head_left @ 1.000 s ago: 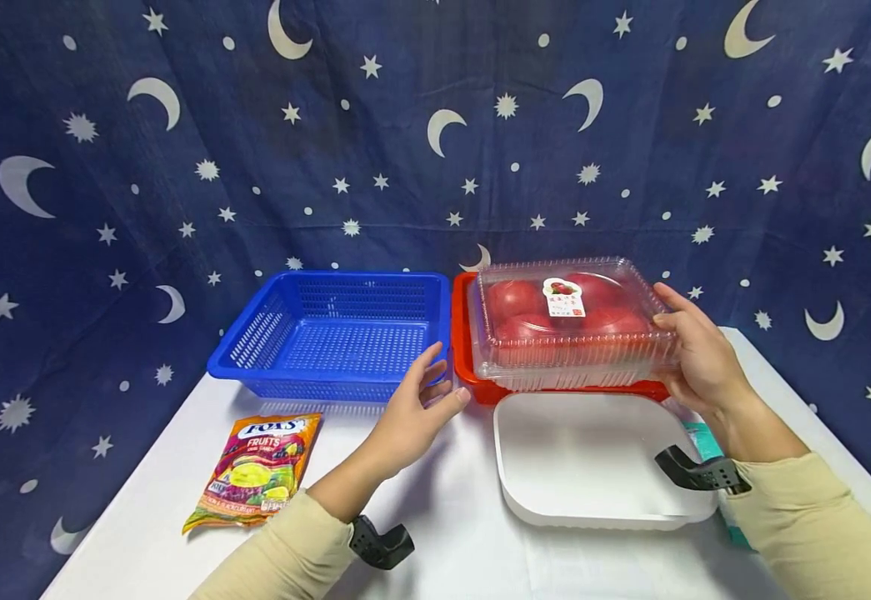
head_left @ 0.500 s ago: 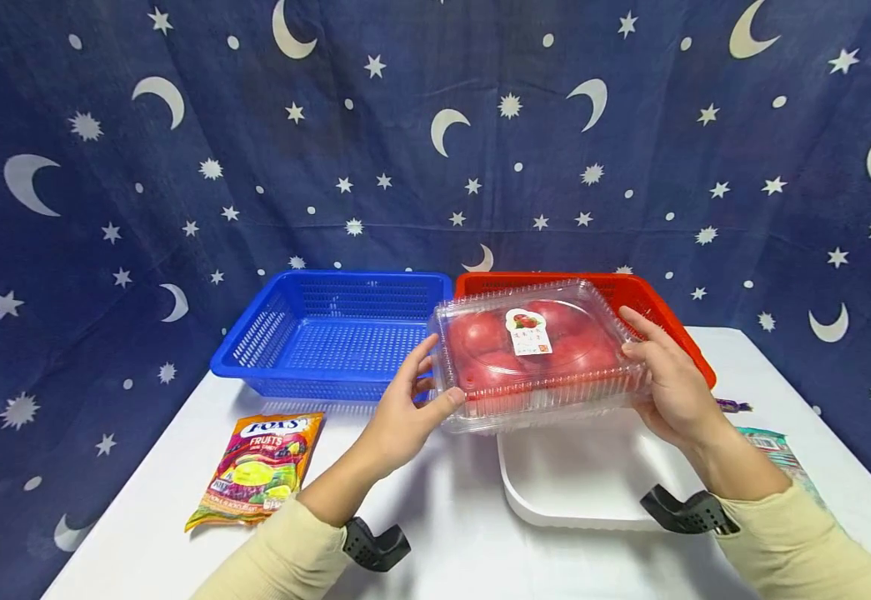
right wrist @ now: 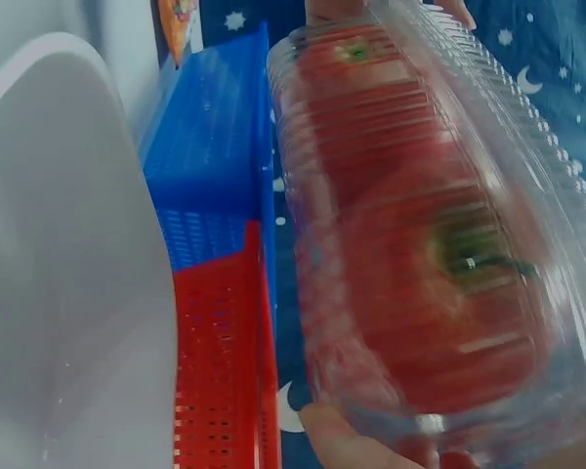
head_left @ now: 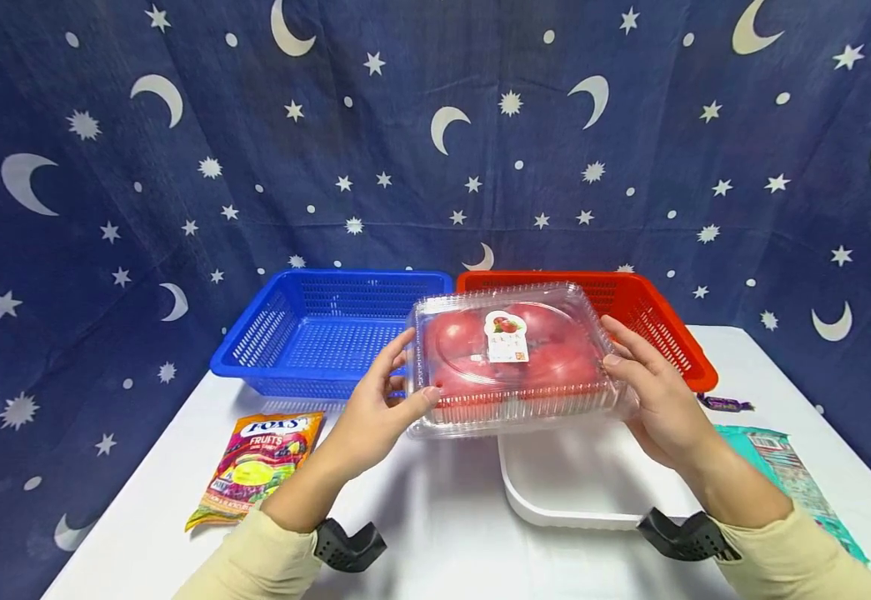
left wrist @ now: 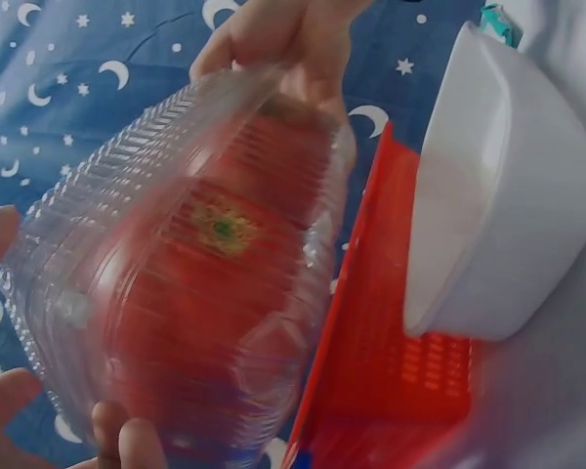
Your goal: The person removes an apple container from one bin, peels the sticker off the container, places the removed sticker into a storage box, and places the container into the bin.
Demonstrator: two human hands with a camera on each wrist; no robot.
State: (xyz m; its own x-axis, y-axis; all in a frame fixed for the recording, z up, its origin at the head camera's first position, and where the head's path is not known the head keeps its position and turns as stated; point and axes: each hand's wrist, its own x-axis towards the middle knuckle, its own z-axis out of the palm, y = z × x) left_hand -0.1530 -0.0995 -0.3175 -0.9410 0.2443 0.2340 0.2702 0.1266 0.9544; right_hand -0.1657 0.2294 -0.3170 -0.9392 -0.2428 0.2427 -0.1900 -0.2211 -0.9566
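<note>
Held up over the table is a clear plastic box of tomatoes (head_left: 510, 358) with a white label on its lid. My left hand (head_left: 363, 421) grips its left end, thumb on the near corner and fingers at the far side. At the opposite end, my right hand (head_left: 663, 408) holds the box between thumb and fingers. The box tilts so that its lid faces me. Both wrist views show its ribbed wall close up, with a green-stemmed tomato (right wrist: 400, 293) behind the plastic in the right one.
Behind the box stand a blue basket (head_left: 345, 387) and a red basket (head_left: 693, 358). A white tub (head_left: 563, 508) sits partly under the box. An orange candy bag (head_left: 258, 467) lies left; a teal packet (head_left: 788, 467) and a small purple wrapped piece (head_left: 728, 404) lie right.
The tomato box has come left and nearer from over the red basket, carried by the right hand. The left hand, apart from it at first, has taken hold of its left end.
</note>
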